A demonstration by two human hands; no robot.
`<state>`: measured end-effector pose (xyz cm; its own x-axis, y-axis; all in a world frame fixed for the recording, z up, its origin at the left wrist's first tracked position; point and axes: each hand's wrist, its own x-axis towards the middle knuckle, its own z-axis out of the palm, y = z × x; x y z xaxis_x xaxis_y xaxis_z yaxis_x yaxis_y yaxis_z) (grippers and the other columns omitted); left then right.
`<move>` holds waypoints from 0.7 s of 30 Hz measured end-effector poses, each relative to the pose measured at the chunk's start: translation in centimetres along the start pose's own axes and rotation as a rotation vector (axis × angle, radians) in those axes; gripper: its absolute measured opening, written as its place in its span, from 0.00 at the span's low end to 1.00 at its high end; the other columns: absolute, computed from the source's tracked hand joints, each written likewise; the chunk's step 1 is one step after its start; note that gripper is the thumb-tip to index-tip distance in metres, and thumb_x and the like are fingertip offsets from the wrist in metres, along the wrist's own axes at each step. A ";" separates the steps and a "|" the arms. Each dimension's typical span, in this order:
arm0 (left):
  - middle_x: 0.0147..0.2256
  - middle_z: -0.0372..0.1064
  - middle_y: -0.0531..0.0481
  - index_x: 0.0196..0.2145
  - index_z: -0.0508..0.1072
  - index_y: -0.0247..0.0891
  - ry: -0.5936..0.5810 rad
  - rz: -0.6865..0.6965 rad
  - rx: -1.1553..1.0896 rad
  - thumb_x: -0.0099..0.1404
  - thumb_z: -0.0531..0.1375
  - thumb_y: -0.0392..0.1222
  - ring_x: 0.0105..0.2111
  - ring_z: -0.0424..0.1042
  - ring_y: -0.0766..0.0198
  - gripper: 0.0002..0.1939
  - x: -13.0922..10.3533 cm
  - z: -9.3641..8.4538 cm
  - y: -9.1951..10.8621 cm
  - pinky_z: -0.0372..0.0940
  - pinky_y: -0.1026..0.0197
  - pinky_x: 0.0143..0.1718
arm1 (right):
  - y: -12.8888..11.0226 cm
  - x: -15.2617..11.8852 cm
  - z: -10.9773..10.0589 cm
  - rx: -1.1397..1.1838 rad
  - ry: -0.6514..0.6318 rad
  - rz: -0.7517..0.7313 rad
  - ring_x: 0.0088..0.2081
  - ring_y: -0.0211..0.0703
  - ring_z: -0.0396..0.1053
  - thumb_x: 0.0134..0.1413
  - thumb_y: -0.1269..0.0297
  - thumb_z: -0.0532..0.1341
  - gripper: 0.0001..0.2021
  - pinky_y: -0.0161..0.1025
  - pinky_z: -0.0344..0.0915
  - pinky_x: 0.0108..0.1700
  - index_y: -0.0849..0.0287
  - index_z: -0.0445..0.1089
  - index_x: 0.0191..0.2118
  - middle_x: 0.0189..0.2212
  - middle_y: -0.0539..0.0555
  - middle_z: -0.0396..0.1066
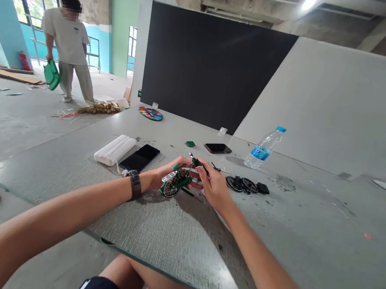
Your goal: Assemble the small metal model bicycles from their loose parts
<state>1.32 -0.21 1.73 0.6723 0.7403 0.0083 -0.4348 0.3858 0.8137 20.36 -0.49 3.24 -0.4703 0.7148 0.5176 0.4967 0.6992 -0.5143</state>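
A small green model bicycle [180, 180] is held just above the glass-topped table, its spoked rear wheel and white rack facing me. My left hand [164, 173], with a dark watch on the wrist, is closed around its far side, and the bicycle hides some of the fingers. From the right, my right hand [214, 185] grips the bicycle near its upper front, where a slim black part with a silvery end shows at the fingertips. Beside that hand lie black model parts with two spoked wheels [241, 184] and a thin rod-like piece [221, 170].
A white power bank [115, 150] and a phone [141, 157] lie left. Further back are a colourful round disc [151, 113], a green piece [190, 143], another phone [218, 147] and a water bottle [265, 148]. A person [65, 42] holding a green bag stands beyond the table.
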 end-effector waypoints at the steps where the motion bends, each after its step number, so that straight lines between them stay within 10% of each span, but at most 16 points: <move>1: 0.42 0.78 0.39 0.46 0.77 0.35 0.015 0.019 0.009 0.63 0.59 0.55 0.39 0.77 0.56 0.22 -0.1 0.2 0.1 0.65 0.61 0.36 | 0.0 0.0 0.0 -0.020 0.013 -0.023 0.48 0.51 0.76 0.71 0.51 0.48 0.21 0.49 0.71 0.51 0.52 0.68 0.60 0.49 0.56 0.77; 21: 0.38 0.76 0.41 0.36 0.73 0.35 0.070 0.169 0.081 0.59 0.61 0.53 0.37 0.74 0.59 0.17 -0.3 -0.2 -0.5 0.63 0.62 0.32 | -1.0 0.1 0.8 -0.089 0.133 -0.127 0.53 0.51 0.68 0.71 0.52 0.49 0.22 0.53 0.66 0.58 0.47 0.65 0.64 0.51 0.59 0.68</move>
<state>1.21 -0.51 1.23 0.5490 0.8285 0.1107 -0.4864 0.2089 0.8484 19.21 -1.10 3.24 -0.4360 0.6087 0.6629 0.5050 0.7751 -0.3796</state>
